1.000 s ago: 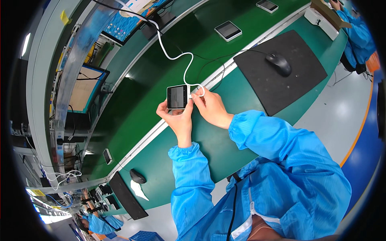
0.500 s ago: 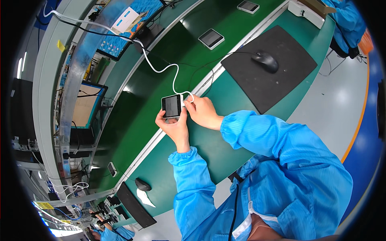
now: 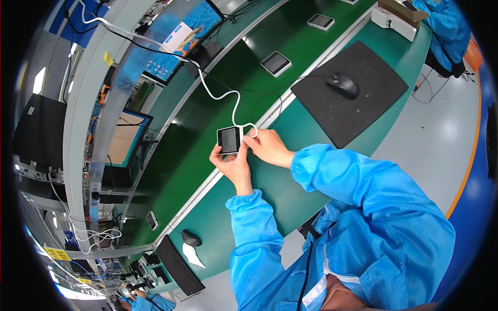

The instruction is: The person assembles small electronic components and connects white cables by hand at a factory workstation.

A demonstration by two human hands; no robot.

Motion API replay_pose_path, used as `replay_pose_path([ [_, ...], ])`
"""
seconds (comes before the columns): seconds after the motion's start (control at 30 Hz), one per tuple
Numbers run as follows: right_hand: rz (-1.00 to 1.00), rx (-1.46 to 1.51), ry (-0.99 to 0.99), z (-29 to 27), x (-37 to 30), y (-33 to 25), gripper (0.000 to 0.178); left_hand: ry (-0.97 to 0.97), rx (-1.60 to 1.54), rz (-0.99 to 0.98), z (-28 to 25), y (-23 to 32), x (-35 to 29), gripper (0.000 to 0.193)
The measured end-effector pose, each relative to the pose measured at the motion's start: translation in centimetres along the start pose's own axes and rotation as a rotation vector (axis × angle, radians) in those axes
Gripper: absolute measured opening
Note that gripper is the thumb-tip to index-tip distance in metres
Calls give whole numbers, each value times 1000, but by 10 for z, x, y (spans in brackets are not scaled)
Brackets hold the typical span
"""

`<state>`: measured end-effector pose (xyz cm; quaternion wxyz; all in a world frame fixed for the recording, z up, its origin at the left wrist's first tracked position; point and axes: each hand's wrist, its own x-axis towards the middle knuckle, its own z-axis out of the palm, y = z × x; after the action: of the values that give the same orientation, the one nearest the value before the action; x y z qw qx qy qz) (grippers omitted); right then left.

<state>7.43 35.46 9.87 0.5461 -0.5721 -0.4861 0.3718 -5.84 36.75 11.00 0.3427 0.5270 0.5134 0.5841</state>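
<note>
Between thumb and fingers, my left hand (image 3: pixel 234 165) grips a small white handheld device with a dark screen (image 3: pixel 228 140), its screen facing up. My right hand (image 3: pixel 268 146) is closed in a pinch on the plug end of a white cable (image 3: pixel 252 125), right against the device's right edge. How deep the plug sits in the device is hidden by my fingers. From there the cable loops up and runs off to the upper left. Both hands are above the seam between the green bench top and the darker green belt.
More screen devices (image 3: pixel 276 64) lie on the dark green belt (image 3: pixel 192 166). At right are a black mouse (image 3: pixel 343 86) and mouse pad (image 3: pixel 371 103); another mouse (image 3: pixel 191 238) lies lower left. Monitors (image 3: pixel 124 137) stand behind a metal frame. A person in blue (image 3: pixel 449 31) is at upper right.
The whole view has shifted slightly, so the scene sits a little further right and lower. My hands keep the same hold on the device and the cable plug.
</note>
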Motion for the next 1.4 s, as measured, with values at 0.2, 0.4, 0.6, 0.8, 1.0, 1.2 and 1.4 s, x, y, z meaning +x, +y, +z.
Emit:
replay_pose_path([
  [0.2,-248,-29,281,-104,-17,-33,24,107,-92,-13,-9,-10,4,67],
  [0.4,-546,-798,612,-250,-6,-2,47,176,-105,-3,1,-7,15,63],
  [0.6,-366,-810,470,-242,-6,16,52,228,-91,-34,-6,-17,31,63],
  [0.8,-383,-910,496,-248,-7,22,30,196,-135,-23,-2,-14,30,62],
  [1.0,-377,-871,512,-248,-7,23,26,190,-120,-28,-3,-14,28,63],
  [1.2,-351,-871,508,-248,-6,24,27,175,-136,-23,-5,-16,28,64],
  [1.4,-385,-867,526,-248,-6,24,30,167,-138,-45,-3,-10,27,65],
])
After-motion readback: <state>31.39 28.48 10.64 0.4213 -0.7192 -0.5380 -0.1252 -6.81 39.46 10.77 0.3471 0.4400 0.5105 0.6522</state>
